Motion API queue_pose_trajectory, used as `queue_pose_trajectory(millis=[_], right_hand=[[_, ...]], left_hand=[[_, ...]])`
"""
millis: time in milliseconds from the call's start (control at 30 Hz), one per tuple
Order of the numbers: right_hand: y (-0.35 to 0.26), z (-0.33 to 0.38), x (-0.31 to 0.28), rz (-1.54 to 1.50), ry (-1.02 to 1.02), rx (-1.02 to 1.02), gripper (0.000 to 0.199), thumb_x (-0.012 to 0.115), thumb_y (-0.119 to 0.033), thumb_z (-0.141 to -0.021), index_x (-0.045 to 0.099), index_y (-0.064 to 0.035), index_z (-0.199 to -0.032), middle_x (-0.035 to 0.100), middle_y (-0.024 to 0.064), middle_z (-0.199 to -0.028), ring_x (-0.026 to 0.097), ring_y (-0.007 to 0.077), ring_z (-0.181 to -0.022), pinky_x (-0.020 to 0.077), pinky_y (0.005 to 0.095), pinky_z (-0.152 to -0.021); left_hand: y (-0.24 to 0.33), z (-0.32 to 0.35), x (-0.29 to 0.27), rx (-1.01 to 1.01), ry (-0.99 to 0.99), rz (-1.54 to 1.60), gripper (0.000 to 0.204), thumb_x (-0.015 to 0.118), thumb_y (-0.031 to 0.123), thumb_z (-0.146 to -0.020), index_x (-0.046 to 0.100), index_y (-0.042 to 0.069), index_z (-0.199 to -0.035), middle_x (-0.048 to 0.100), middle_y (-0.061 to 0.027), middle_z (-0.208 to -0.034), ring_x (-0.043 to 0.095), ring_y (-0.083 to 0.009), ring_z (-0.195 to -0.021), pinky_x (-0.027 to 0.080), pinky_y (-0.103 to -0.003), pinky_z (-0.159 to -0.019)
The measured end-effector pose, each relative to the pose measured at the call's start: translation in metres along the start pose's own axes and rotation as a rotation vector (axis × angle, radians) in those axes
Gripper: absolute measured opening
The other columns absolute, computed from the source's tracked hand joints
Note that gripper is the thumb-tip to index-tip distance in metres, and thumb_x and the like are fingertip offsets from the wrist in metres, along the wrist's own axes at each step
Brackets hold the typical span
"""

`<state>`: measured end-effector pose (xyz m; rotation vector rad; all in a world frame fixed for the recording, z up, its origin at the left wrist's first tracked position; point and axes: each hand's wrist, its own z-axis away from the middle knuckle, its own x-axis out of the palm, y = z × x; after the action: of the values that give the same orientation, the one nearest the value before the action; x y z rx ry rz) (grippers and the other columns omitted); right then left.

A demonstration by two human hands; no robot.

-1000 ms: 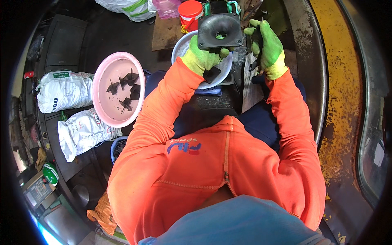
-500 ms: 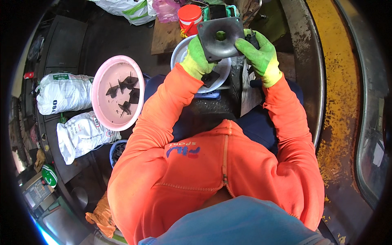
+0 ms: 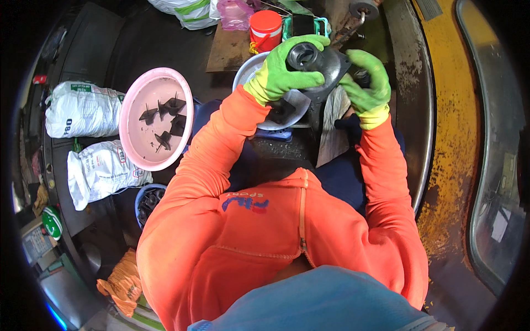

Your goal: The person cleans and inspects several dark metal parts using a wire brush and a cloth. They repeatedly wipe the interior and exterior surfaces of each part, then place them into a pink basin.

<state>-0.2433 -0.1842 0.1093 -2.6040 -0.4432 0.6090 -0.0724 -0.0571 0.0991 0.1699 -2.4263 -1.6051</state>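
My left hand, in a green glove with a yellow cuff, is closed round a black funnel-shaped part with a square flange. The part's round open collar faces up between thumb and fingers. Beside the flange, my gloved right hand curls round a small dark piece, mostly hidden by the fingers. Below the hands stands a pale blue-white basin with dark parts inside. To the left, a pink basin holds several black finned pieces.
A red lidded jug and a teal-framed item stand at the back near a wooden board. White sacks lie at the left, above a blue tub of dark parts. A worn yellow metal panel runs along the right.
The funnel-shaped part has been turned over, from its wide flanged face to its narrow collar, and lowered slightly. My right hand has moved a little right and down from the flange.
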Motion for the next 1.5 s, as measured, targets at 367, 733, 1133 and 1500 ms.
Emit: queue_pose_trajectory(millis=[367,733,1133,1500], right_hand=[[-0.017,0.031,0.04,-0.748,-0.156,0.691,0.037,0.056,-0.015,-0.095,0.051,-0.0033,-0.13,0.06,0.0062,-0.117,0.056,0.0155,-0.107,0.0455,0.0285,-0.092],[-0.021,0.021,0.06,-0.655,-0.122,0.625,0.03,0.063,-0.014,-0.088,0.057,-0.0036,-0.116,0.063,0.0059,-0.106,0.061,0.0167,-0.096,0.0501,0.0304,-0.08],[-0.045,-0.004,0.058,-0.582,-0.29,0.521,0.029,0.066,-0.013,-0.084,0.06,-0.0031,-0.111,0.064,0.0066,-0.101,0.062,0.0178,-0.092,0.0504,0.0305,-0.077],[-0.047,-0.003,0.023,-0.008,-0.598,0.039,0.039,0.07,-0.016,-0.078,0.061,-0.004,-0.114,0.064,0.0126,-0.107,0.063,0.0252,-0.099,0.0492,0.0338,-0.085]], left_hand=[[-0.001,0.009,0.015,0.295,0.198,-0.196,0.057,0.082,0.007,-0.068,0.055,0.008,-0.117,0.054,-0.0122,-0.131,0.053,-0.0225,-0.118,0.044,-0.036,-0.099],[0.008,0.026,0.06,0.161,0.433,0.136,0.055,0.078,0.004,-0.075,0.049,0.007,-0.122,0.052,-0.0088,-0.128,0.052,-0.0177,-0.116,0.042,-0.033,-0.099],[0.017,0.025,0.041,0.157,0.311,-0.045,0.045,0.078,0.002,-0.073,0.056,0.006,-0.111,0.061,-0.011,-0.122,0.057,-0.0194,-0.114,0.046,-0.034,-0.097],[0.013,0.011,0.013,0.089,-0.263,0.233,0.042,0.077,0.007,-0.067,0.059,0.005,-0.105,0.062,-0.0115,-0.116,0.057,-0.0203,-0.111,0.045,-0.035,-0.097]])
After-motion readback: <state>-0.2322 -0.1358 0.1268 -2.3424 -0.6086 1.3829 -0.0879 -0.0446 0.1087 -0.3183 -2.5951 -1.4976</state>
